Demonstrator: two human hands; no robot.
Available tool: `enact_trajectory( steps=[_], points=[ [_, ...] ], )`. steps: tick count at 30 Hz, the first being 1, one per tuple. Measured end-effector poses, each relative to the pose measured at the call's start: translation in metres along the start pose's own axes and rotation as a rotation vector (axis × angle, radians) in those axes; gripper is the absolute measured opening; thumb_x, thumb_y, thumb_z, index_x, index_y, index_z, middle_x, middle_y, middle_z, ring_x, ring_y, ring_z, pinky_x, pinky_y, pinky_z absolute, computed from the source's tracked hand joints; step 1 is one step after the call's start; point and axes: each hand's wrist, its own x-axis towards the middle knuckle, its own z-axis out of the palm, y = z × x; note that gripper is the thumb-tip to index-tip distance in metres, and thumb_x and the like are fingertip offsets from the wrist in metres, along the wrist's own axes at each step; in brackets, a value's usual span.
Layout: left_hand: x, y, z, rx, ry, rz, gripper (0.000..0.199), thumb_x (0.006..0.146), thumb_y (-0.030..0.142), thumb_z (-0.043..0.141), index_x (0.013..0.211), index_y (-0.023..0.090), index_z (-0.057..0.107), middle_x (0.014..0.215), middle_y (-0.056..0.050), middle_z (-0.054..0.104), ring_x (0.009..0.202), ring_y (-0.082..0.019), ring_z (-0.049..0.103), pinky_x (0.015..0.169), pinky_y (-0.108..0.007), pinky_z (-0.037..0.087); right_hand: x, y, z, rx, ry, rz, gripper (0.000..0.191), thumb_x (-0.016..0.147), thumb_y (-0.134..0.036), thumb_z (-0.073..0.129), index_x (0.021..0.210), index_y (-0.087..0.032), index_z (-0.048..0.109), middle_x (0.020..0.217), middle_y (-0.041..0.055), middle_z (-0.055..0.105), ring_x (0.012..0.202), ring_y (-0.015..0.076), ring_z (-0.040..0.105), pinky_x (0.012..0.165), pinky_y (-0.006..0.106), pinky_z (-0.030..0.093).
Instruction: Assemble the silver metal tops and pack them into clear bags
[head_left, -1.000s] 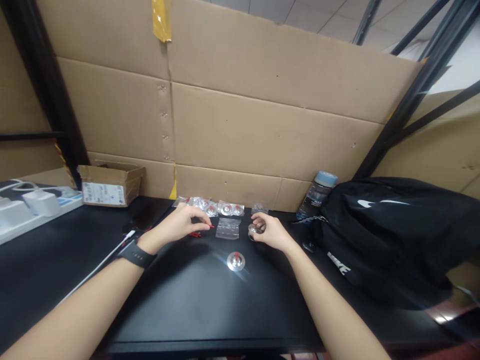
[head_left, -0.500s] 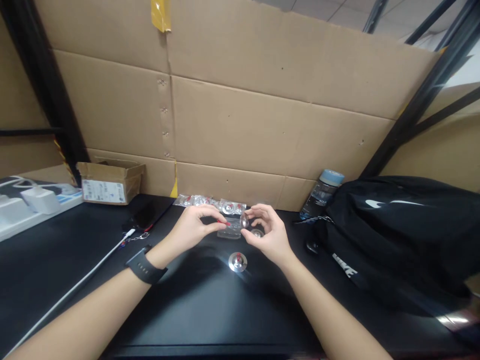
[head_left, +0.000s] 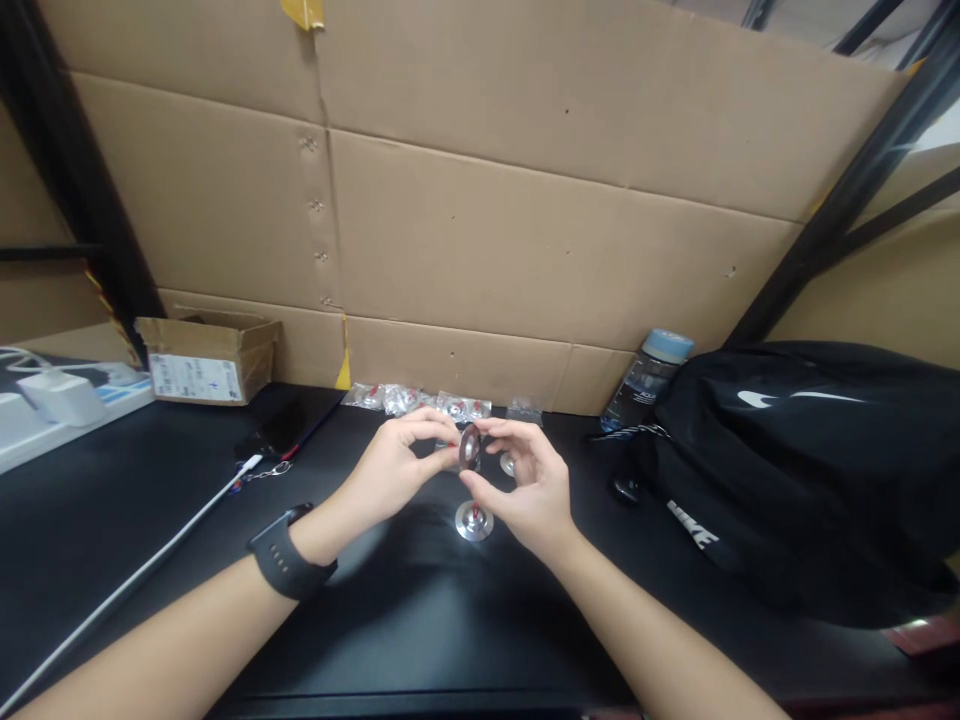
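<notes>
Between my hands a round metal disc (head_left: 470, 449) is held on edge. My right hand (head_left: 531, 482) grips it by the rim with thumb and fingers. My left hand (head_left: 409, 462) pinches a small red piece (head_left: 452, 446) right beside the disc; its fingertips are partly hidden. Below the hands a second shiny disc with a red part at its centre (head_left: 474, 521) lies flat on the black table (head_left: 420, 620). Another small metal disc (head_left: 508, 464) shows partly behind my right fingers.
Clear plastic packets with metal and red pieces (head_left: 457, 406) lie along the cardboard wall (head_left: 480, 250). On the left are an open carton (head_left: 206, 360), a phone (head_left: 289, 425), a white cable (head_left: 142, 570) and a power strip (head_left: 112, 400). A bottle (head_left: 641, 390) and black backpack (head_left: 810, 480) stand right.
My right hand has moved left with the disc, bringing it up against my left fingers. The disc now faces the camera more. The view has shifted slightly.
</notes>
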Motion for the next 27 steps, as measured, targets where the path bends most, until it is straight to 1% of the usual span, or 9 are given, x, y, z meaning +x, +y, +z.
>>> enact_trajectory(
  steps=[5,11,16,19,23,25,27],
  points=[
    [-0.001,0.003,0.002,0.083,0.019,0.013,0.015,0.090,0.036,0.069,0.090,0.023,0.076,0.112,-0.007,0.063,0.109,-0.022,0.061,0.100,-0.038,0.047,-0.001,-0.001,0.000,-0.033,-0.014,-0.009,0.039,0.076,-0.022,0.081,0.108,-0.024,0.059,0.121,0.0103,0.068,0.108,0.0240,0.067,0.088,0.038,0.057],
    [-0.004,0.013,0.004,0.228,0.072,0.074,0.012,0.091,0.030,0.066,0.088,0.023,0.075,0.111,-0.006,0.058,0.108,-0.022,0.059,0.098,-0.036,0.047,0.000,-0.002,-0.002,-0.030,-0.023,-0.003,0.031,0.077,-0.024,0.082,0.099,-0.023,0.061,0.120,0.0106,0.069,0.112,0.0253,0.066,0.095,0.041,0.056],
    [-0.007,0.017,0.004,0.409,0.152,0.154,0.009,0.090,0.025,0.066,0.087,0.023,0.074,0.113,-0.006,0.058,0.114,-0.025,0.056,0.100,-0.043,0.042,-0.001,0.001,0.001,0.046,-0.001,0.026,0.034,0.076,-0.024,0.084,0.103,-0.022,0.063,0.119,0.0105,0.070,0.107,0.0243,0.069,0.087,0.037,0.059],
    [-0.009,0.018,0.004,0.552,0.195,0.219,0.009,0.089,0.024,0.066,0.087,0.025,0.075,0.115,-0.007,0.059,0.116,-0.027,0.055,0.100,-0.047,0.037,-0.002,0.002,0.004,0.128,0.023,0.111,0.037,0.074,-0.025,0.085,0.104,-0.023,0.064,0.112,0.0085,0.073,0.101,0.0231,0.072,0.086,0.037,0.061],
    [-0.010,0.019,0.004,0.647,0.227,0.284,0.009,0.090,0.025,0.067,0.086,0.026,0.076,0.113,-0.007,0.063,0.116,-0.029,0.054,0.097,-0.047,0.034,-0.001,0.001,0.005,0.264,0.057,0.290,0.043,0.067,-0.028,0.090,0.099,-0.023,0.061,0.102,0.0057,0.076,0.096,0.0232,0.075,0.088,0.038,0.063],
    [-0.010,0.019,0.004,0.676,0.226,0.316,0.011,0.091,0.026,0.066,0.085,0.026,0.076,0.113,-0.007,0.064,0.117,-0.029,0.054,0.096,-0.047,0.033,0.000,0.002,0.005,0.319,0.066,0.369,0.045,0.066,-0.028,0.091,0.097,-0.023,0.059,0.099,0.0043,0.076,0.093,0.0227,0.076,0.086,0.037,0.064],
    [-0.010,0.019,0.004,0.702,0.217,0.344,0.012,0.092,0.026,0.065,0.085,0.026,0.076,0.114,-0.007,0.064,0.119,-0.029,0.053,0.096,-0.047,0.032,0.001,0.004,0.004,0.355,0.068,0.415,0.043,0.066,-0.029,0.090,0.096,-0.023,0.060,0.096,0.0029,0.076,0.087,0.0217,0.076,0.080,0.034,0.065]
  ],
)
